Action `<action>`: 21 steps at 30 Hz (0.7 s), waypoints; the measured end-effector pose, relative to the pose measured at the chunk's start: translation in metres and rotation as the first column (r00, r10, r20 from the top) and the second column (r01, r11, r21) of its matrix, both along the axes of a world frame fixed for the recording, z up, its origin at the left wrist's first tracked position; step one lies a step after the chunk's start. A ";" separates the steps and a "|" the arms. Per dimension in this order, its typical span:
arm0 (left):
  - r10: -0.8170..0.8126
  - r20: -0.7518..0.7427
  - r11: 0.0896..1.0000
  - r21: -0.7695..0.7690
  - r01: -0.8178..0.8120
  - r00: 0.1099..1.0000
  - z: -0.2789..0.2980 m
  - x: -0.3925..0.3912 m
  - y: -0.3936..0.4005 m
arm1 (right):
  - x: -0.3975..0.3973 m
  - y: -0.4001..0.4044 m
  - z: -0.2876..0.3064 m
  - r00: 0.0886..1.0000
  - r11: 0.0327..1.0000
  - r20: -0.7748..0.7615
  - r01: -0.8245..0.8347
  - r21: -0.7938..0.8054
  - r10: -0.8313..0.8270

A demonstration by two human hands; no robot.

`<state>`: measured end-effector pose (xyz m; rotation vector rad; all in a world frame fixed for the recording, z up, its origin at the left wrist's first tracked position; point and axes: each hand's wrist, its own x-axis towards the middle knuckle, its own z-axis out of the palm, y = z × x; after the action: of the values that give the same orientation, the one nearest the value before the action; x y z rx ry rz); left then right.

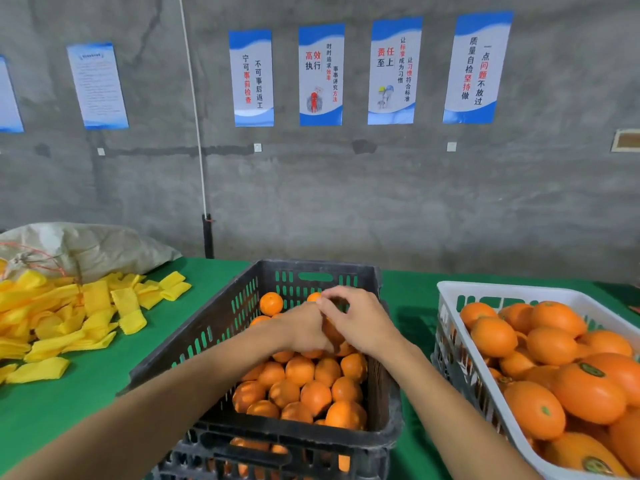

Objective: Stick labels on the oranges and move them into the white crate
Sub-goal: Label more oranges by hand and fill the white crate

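While both hands [341,323] meet over the slotted black crate [221,327], curled fingers [332,299] hide their hold.

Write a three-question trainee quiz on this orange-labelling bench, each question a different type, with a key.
1. True or false: both hands, left hand and right hand, are over the black crate.
2. Multiple choice: the white crate stands on which side of the black crate? A) left B) right C) behind
3. Fill in: the yellow foam sleeves lie on the ____ table cover.

Key: 1 true; 2 B; 3 green.
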<state>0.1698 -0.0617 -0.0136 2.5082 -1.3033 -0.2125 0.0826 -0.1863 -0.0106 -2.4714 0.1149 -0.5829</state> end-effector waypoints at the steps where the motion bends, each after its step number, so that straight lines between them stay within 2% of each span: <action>1: 0.006 0.006 0.986 -0.165 -0.005 1.000 0.017 -0.009 0.005 | -0.008 -0.001 0.008 0.995 0.998 0.097 -0.005 0.061 -0.001; 3: -0.001 0.020 0.900 -0.435 0.009 1.000 0.046 -0.036 0.016 | -0.031 -0.001 0.026 0.979 0.990 0.202 -0.016 0.141 -0.012; 6: -0.061 -0.053 0.724 -0.689 0.008 0.997 0.059 -0.089 0.030 | -0.085 0.007 0.043 0.944 0.939 0.330 -0.130 0.318 0.019; 9: -0.176 -0.106 0.578 -0.816 0.016 0.979 0.045 -0.142 0.034 | -0.144 0.023 0.042 0.906 0.916 0.424 -0.179 0.359 0.011; 10: -0.203 -0.132 0.544 -0.839 0.000 0.970 0.036 -0.158 0.035 | -0.159 0.027 0.037 0.898 0.905 0.439 -0.190 0.380 0.005; 12: -0.220 -0.089 0.510 -0.859 0.037 0.971 0.016 -0.189 0.034 | -0.188 0.033 0.020 0.885 0.870 0.464 -0.195 0.453 -0.043; 14: -0.146 0.103 0.511 -0.844 0.164 0.984 -0.001 -0.195 0.034 | -0.194 0.038 0.004 0.862 0.832 0.506 -0.257 0.492 -0.033; 16: -0.082 0.259 0.574 -0.777 0.258 0.962 -0.033 -0.231 0.032 | -0.230 0.042 -0.029 0.871 0.805 0.487 -0.243 0.541 -0.064; 19: -0.104 0.266 0.653 -0.709 0.268 0.958 -0.082 -0.249 0.037 | -0.256 0.045 -0.077 0.892 0.810 0.444 -0.197 0.553 -0.086; 21: -0.150 0.178 0.727 -0.647 0.231 0.973 -0.122 -0.256 0.044 | -0.269 0.045 -0.115 0.936 0.816 0.347 -0.151 0.559 -0.065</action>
<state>-0.0866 -0.0172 -0.1358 1.7916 -1.3697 0.3171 -0.1864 -0.1410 -0.1260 -1.7412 0.0771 -0.8227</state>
